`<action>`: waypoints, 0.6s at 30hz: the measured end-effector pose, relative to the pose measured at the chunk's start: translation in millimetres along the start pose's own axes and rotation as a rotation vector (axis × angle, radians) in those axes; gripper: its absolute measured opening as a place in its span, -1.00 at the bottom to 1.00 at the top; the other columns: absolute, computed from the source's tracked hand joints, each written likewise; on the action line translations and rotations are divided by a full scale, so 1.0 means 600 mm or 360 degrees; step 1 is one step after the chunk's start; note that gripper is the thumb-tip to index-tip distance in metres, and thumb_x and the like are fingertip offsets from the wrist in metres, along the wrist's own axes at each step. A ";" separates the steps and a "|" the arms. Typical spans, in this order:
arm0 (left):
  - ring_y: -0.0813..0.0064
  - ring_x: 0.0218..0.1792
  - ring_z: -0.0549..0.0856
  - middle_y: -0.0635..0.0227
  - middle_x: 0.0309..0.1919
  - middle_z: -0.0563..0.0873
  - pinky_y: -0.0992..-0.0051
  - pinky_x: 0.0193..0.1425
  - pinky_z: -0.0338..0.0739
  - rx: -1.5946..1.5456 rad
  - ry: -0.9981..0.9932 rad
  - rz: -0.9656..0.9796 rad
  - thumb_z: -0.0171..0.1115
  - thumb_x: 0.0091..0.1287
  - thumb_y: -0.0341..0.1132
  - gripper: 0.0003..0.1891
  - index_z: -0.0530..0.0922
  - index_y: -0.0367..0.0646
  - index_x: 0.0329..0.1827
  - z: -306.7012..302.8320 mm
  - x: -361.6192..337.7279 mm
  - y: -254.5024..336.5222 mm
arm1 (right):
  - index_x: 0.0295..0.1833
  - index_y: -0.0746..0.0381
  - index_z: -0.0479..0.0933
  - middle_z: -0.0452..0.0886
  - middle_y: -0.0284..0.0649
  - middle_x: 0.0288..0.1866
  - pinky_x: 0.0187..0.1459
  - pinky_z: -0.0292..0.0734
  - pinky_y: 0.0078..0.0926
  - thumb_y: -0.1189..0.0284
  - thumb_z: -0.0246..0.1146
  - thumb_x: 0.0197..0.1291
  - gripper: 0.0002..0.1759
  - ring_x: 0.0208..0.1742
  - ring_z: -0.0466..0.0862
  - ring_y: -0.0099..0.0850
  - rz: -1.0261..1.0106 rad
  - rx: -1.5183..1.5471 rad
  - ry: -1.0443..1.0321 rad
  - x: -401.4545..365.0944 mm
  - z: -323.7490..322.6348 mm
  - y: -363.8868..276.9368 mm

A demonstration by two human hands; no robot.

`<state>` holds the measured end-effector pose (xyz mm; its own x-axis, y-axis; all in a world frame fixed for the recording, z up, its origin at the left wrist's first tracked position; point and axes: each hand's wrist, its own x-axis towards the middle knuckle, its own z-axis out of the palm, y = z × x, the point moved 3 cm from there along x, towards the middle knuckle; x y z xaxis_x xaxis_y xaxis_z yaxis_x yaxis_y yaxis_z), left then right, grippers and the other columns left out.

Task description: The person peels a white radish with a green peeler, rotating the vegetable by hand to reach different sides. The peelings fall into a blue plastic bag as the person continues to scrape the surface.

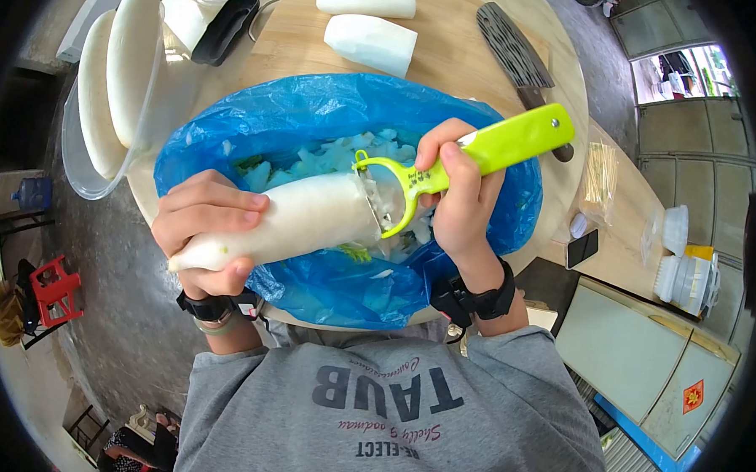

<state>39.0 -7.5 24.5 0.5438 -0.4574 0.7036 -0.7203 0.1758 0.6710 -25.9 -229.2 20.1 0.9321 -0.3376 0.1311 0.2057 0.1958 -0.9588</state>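
Observation:
My left hand is wrapped round the tapered end of a white daikon radish, which lies slantwise over a basin lined with a blue plastic bag. In my right hand is a lime-green peeler, gripped by its handle. The peeler's blade rests against the daikon's far end, at the right. Beneath them, pale peelings and a few green scraps lie in the bag. Whether the basin under the bag is rigid is hidden.
Two pale daikon pieces lie on a wooden board, with a cleaver to their right. At the left, whole daikons fill a clear tub. Wooden skewers, a phone and plastic containers lie at the right.

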 end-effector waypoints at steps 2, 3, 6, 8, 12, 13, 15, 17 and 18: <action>0.44 -0.59 0.55 0.15 -0.49 0.66 0.57 -0.56 0.37 0.0003 0.0014 0.0003 0.31 -0.16 -0.13 -0.66 0.59 -0.25 -0.46 0.000 0.000 0.000 | -0.51 0.27 0.38 0.44 -0.36 -0.56 -0.58 0.20 -0.75 0.46 -0.05 0.14 -0.79 -0.60 0.33 -0.71 -0.0019 -0.0058 0.0062 0.002 -0.001 -0.002; 0.44 -0.59 0.55 0.15 -0.49 0.66 0.57 -0.56 0.37 0.0012 0.0008 0.0006 0.31 -0.16 -0.13 -0.66 0.59 -0.25 -0.46 0.000 -0.001 0.000 | -0.52 0.27 0.38 0.44 -0.35 -0.56 -0.55 0.21 -0.73 0.47 -0.05 0.13 -0.79 -0.58 0.34 -0.70 -0.0090 -0.0109 0.0092 0.003 -0.001 -0.002; 0.44 -0.60 0.55 0.15 -0.49 0.66 0.57 -0.56 0.37 0.0015 0.0023 0.0014 0.32 -0.17 -0.13 -0.66 0.59 -0.25 -0.46 0.001 0.000 0.002 | -0.52 0.28 0.37 0.43 -0.34 -0.58 -0.49 0.23 -0.69 0.50 -0.05 0.11 -0.81 -0.55 0.35 -0.66 -0.0192 -0.0244 0.0221 0.007 -0.009 -0.003; 0.44 -0.60 0.55 0.15 -0.49 0.66 0.57 -0.56 0.37 0.0011 0.0032 0.0016 0.32 -0.17 -0.13 -0.66 0.59 -0.25 -0.46 0.002 0.001 0.002 | -0.53 0.29 0.36 0.42 -0.33 -0.58 -0.48 0.23 -0.68 0.51 -0.05 0.09 -0.81 -0.54 0.35 -0.65 -0.0199 -0.0275 0.0298 0.010 -0.017 -0.003; 0.43 -0.59 0.56 0.15 -0.49 0.66 0.57 -0.56 0.37 0.0000 0.0023 0.0017 0.31 -0.16 -0.14 -0.66 0.59 -0.25 -0.46 0.002 0.001 0.002 | -0.55 0.28 0.35 0.42 -0.34 -0.58 -0.50 0.22 -0.70 0.51 -0.06 0.08 -0.81 -0.55 0.34 -0.66 -0.0193 -0.0141 0.0284 0.008 -0.024 -0.001; 0.43 -0.59 0.56 0.15 -0.49 0.66 0.57 -0.55 0.37 -0.0001 0.0020 0.0016 0.31 -0.16 -0.14 -0.67 0.59 -0.25 -0.46 0.001 0.001 0.003 | -0.55 0.28 0.34 0.42 -0.35 -0.58 -0.50 0.21 -0.71 0.51 -0.06 0.09 -0.80 -0.56 0.34 -0.66 -0.0197 -0.0081 0.0245 0.007 -0.022 -0.001; 0.43 -0.59 0.55 0.15 -0.49 0.66 0.57 -0.55 0.37 0.0003 0.0011 0.0017 0.31 -0.16 -0.14 -0.67 0.59 -0.25 -0.46 0.000 0.001 0.002 | -0.55 0.27 0.34 0.42 -0.36 -0.57 -0.52 0.20 -0.74 0.50 -0.07 0.11 -0.79 -0.56 0.33 -0.67 -0.0027 -0.0018 0.0168 0.002 -0.011 -0.008; 0.43 -0.59 0.55 0.15 -0.49 0.66 0.57 -0.55 0.37 0.0012 -0.0009 0.0019 0.31 -0.16 -0.14 -0.67 0.59 -0.25 -0.46 -0.002 0.001 0.002 | -0.54 0.28 0.35 0.42 -0.36 -0.56 -0.52 0.20 -0.74 0.50 -0.07 0.12 -0.79 -0.56 0.33 -0.68 0.0041 -0.0005 0.0119 0.003 -0.004 -0.005; 0.43 -0.59 0.55 0.15 -0.49 0.66 0.57 -0.55 0.37 0.0020 -0.0024 0.0022 0.31 -0.16 -0.14 -0.67 0.59 -0.25 -0.46 -0.003 0.001 0.002 | -0.54 0.28 0.36 0.43 -0.36 -0.56 -0.52 0.20 -0.74 0.51 -0.07 0.12 -0.79 -0.56 0.33 -0.68 0.0017 -0.0062 0.0145 0.005 -0.005 -0.005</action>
<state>39.3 -5.9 25.9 0.5275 -0.4681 0.7090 -0.7329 0.1714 0.6584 -24.7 -233.5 22.7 0.9029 -0.4182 0.0993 0.1828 0.1644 -0.9693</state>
